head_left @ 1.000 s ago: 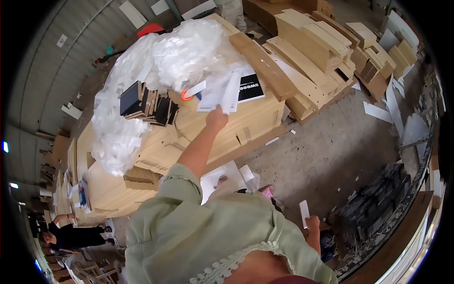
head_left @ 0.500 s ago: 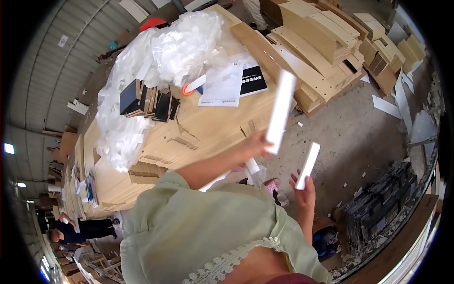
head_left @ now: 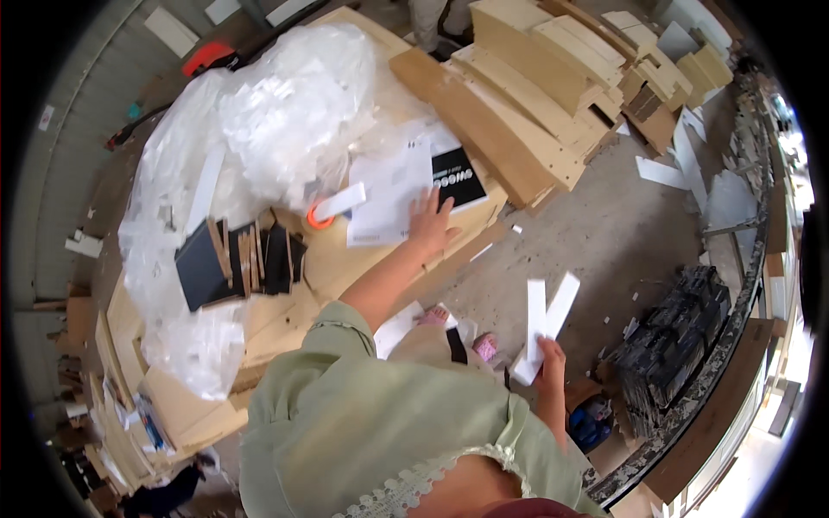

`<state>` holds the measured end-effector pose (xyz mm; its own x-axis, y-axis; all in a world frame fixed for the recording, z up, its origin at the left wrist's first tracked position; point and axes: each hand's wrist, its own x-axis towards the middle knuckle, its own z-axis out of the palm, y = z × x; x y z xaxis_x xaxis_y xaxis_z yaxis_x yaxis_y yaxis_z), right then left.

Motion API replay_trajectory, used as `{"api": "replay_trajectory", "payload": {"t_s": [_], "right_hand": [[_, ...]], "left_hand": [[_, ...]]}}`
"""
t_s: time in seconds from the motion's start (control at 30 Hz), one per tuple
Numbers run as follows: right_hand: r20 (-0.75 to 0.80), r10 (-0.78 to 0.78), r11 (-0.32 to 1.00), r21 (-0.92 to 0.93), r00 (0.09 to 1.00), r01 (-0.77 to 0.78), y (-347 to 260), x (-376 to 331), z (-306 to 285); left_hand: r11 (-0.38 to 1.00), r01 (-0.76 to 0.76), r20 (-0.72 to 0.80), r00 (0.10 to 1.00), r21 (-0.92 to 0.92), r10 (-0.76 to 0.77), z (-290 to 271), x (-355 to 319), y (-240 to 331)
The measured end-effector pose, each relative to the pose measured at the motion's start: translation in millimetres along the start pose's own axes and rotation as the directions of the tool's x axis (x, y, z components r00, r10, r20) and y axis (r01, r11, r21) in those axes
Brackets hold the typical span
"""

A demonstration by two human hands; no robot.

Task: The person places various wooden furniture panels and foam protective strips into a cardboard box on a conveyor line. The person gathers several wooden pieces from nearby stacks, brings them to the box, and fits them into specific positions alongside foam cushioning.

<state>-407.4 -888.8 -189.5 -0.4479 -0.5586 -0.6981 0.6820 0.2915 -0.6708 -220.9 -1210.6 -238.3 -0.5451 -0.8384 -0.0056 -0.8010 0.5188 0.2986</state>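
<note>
L hand flat, open on white paper sheet, R hand gripping two white strips

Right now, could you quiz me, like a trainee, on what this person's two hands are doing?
1. True or false: the left hand rests on the white paper sheet beside the black booklet.
2. What does the right hand hold? A) an orange tape roll B) two white strips C) a wooden board
3. Fill in: the clear plastic wrap lies heaped on a stack of flat ____ boards.

Key: 1 true; 2 B, the white strips; 3 wooden, see the wooden boards.
</note>
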Motion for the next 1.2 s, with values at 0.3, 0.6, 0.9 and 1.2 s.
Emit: {"api": "replay_trajectory", "payload": {"t_s": [0.3,0.6,0.9,1.2], "right_hand": [[-0.283,-0.039,0.984,0.158,0.958,0.087,62.6,-52.6,3.0],[-0.325,-0.015,0.978,0.192,0.945,0.082,110.3,-83.6,-9.1],[-0.381,-0.159,0.939,0.226,0.911,0.258,163.6,-141.0,-53.2],[-0.505,-0.217,0.909,0.207,0.835,0.362,289.1,-278.1,-151.8]], "left_hand": [[0.978,-0.102,0.209,0.976,0.183,0.063,-17.0,60.4,-34.8],[0.946,-0.065,0.238,0.971,0.318,-0.014,-1.6,33.6,-39.5],[0.987,0.077,0.384,0.914,0.144,-0.127,-25.4,40.9,-18.0],[0.981,-0.164,-0.271,0.954,-0.102,0.131,-150.0,25.8,78.4]]}}
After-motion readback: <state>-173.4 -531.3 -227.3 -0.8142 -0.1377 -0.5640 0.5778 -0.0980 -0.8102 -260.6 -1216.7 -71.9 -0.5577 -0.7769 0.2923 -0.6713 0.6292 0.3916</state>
